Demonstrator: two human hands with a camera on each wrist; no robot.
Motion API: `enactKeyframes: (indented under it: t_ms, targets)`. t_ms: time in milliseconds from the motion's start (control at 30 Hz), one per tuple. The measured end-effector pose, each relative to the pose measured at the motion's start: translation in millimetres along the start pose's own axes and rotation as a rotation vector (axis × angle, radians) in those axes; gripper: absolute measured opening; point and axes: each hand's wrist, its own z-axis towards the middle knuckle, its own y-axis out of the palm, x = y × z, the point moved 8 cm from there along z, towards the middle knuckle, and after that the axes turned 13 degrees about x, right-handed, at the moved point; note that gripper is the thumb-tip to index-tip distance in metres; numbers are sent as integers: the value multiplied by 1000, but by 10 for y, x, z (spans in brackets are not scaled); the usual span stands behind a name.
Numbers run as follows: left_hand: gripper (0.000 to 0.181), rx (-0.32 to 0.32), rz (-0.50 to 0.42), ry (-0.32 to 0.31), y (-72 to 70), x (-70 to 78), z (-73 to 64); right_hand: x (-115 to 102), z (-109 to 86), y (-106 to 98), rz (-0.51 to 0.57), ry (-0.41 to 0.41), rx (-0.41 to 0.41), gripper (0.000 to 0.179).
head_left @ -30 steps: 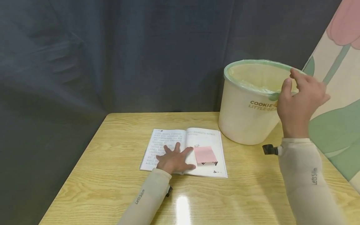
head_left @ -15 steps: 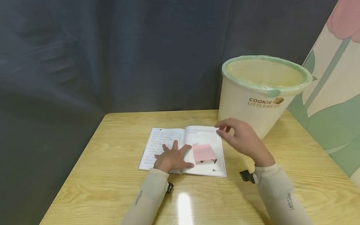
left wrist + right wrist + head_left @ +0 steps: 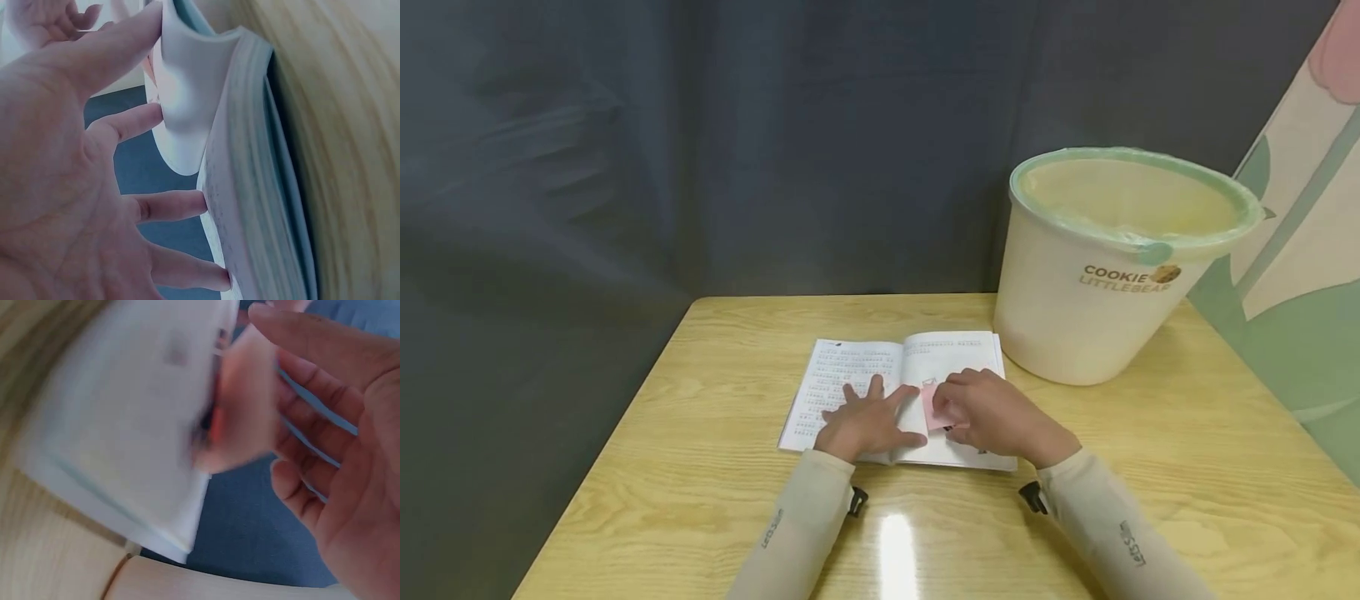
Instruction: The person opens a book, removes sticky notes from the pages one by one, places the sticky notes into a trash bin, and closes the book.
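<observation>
An open book (image 3: 850, 379) lies on the table, with printed text on both pages. My left hand (image 3: 867, 425) is spread over its middle, fingers apart; in the left wrist view the fingertips touch the pages (image 3: 187, 94). A pink sticky note (image 3: 931, 410) is on the right page, partly covered by my right hand (image 3: 992, 412). In the right wrist view the note (image 3: 244, 400) stands up from the page at an angle, between the thumb and the curled fingers of my right hand (image 3: 337, 412), which pinch it. Motion blurs the note there, and some fingertips are hidden behind it.
A cream bin (image 3: 1075, 308) with a green rim and a thin liner stands behind the book on the right. The wooden table (image 3: 700, 500) meets a dark curtain (image 3: 850, 150) at the back. A floral panel (image 3: 1300, 333) rises at the right side.
My right hand has come down from in front of the bin's rim, leftward to the sticky note, and now pinches it. My left hand has stayed spread on the book.
</observation>
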Motion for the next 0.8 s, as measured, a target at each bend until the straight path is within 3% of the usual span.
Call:
enactKeyframes:
  t_ms: [200, 467, 633, 800]
  targets:
    - [79, 4, 16, -2, -4, 8, 1, 6, 20, -5, -36, -38, 88, 12]
    - [79, 2, 36, -17, 3, 20, 0, 77, 24, -50, -27, -6, 129, 12]
    - [78, 11, 38, -22, 4, 23, -3, 139, 20, -66, -2, 51, 113, 11]
    - [78, 19, 44, -21, 3, 23, -4, 266, 5, -127, 17, 163, 97, 11]
